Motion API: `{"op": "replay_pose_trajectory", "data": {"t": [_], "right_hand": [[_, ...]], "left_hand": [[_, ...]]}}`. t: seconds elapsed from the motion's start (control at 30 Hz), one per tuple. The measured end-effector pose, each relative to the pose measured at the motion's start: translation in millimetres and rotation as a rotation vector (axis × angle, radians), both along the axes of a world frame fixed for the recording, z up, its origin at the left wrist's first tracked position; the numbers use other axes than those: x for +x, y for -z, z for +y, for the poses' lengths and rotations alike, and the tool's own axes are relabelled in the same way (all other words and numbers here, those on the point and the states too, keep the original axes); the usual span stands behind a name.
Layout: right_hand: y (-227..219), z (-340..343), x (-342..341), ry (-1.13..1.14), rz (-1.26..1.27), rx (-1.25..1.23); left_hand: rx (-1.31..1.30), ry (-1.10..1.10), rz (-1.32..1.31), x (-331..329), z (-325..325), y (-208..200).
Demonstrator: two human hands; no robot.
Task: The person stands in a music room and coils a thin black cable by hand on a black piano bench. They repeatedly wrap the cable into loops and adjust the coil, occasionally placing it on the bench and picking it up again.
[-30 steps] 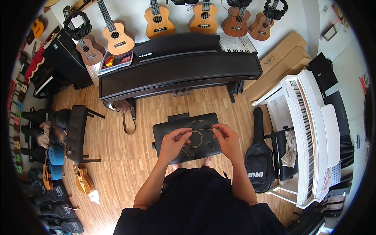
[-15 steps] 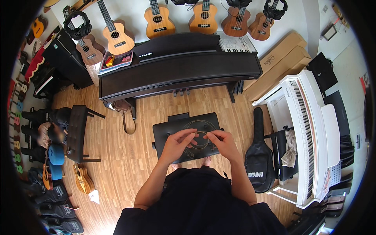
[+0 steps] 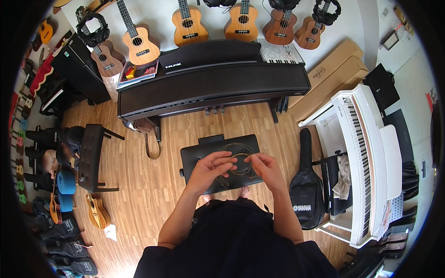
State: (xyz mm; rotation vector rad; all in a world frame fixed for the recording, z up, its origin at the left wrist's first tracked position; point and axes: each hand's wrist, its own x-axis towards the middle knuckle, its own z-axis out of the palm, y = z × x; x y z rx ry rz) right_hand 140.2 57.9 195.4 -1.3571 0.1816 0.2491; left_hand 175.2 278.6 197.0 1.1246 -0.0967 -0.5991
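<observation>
Between my hands is a thin, gold-coloured coiled string (image 3: 239, 174), looped in several rings like a guitar string. My left hand (image 3: 211, 169) pinches the left side of the coil between thumb and fingers, its other fingers loosely curled. My right hand (image 3: 265, 167) grips the right side with thumb and forefinger. Below them stands a black padded bench (image 3: 195, 156), its top partly covered by my hands. Other fine loops show against the dark seat; whether they hang from the coil or lie on the bench I cannot tell.
A dark digital piano (image 3: 213, 81) stands ahead, with ukuleles (image 3: 190, 31) on the wall above. At right are a black guitar bag (image 3: 307, 194) and a white piano (image 3: 359, 185). A person sits at left behind another bench (image 3: 91, 157), near a guitar (image 3: 98, 212) on the floor.
My right hand has shifted slightly to the right, away from the left one. The left hand's fingers have moved a little around the string, and the loops have shifted with them.
</observation>
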Motion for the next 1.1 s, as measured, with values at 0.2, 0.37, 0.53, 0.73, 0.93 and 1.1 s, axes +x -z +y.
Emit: {"op": "replay_pose_trajectory", "data": {"t": [0.2, 0.37, 0.53, 0.73, 0.93, 1.1], "right_hand": [[-5.7, 2.1, 0.7, 0.029, -0.021, 0.088], [2.9, -1.5, -0.9, 0.087, -0.066, -0.084], [-4.0, 2.3, -1.8, 0.070, -0.103, -0.155], [-11.7, 12.7, 0.2, 0.115, -0.166, -0.131], [0.3, 13.0, 2.4, 0.131, -0.121, -0.245], [-4.7, 14.7, 3.1, 0.166, -0.039, -0.008]], "left_hand": [[0.065, -0.164, -0.119, -0.4, -2.8, 7.2], [0.138, -0.243, -0.206, -0.5, -2.3, 7.6], [0.119, -0.233, -0.221, -1.3, -4.5, 4.2], [0.121, -0.119, -0.130, -0.9, -4.8, 2.4], [-0.008, -0.063, 0.015, -2.8, -6.8, -1.5], [-0.001, -0.018, -0.010, 0.2, -2.1, -3.3]]}}
